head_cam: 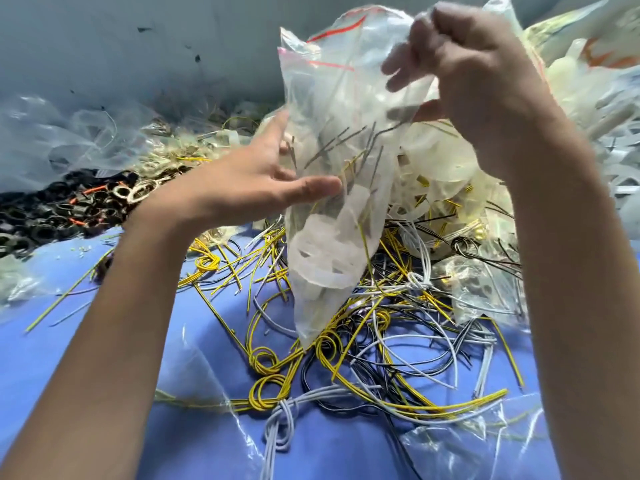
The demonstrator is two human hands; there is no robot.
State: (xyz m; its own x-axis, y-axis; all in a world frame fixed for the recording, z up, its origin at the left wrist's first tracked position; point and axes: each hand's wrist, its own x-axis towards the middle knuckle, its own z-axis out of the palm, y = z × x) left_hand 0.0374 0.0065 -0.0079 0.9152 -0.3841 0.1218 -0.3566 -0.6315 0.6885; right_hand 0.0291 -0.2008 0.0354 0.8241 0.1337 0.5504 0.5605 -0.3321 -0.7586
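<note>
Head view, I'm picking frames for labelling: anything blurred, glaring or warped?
Head view: the right hand gripping the clear plastic zip bag with a red seal strip is motion-blurred at its fingers; white glare streaks the clear plastic sheet on the blue cloth; the left hand is sharp.

Glossy clear plastic bag point(332, 140); matt blue cloth point(145, 344) beneath smooth-coated wires point(374, 341).

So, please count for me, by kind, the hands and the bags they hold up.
Hands: 2 (left hand, right hand)
Clear zip bag held up: 1
Total: 3
</note>
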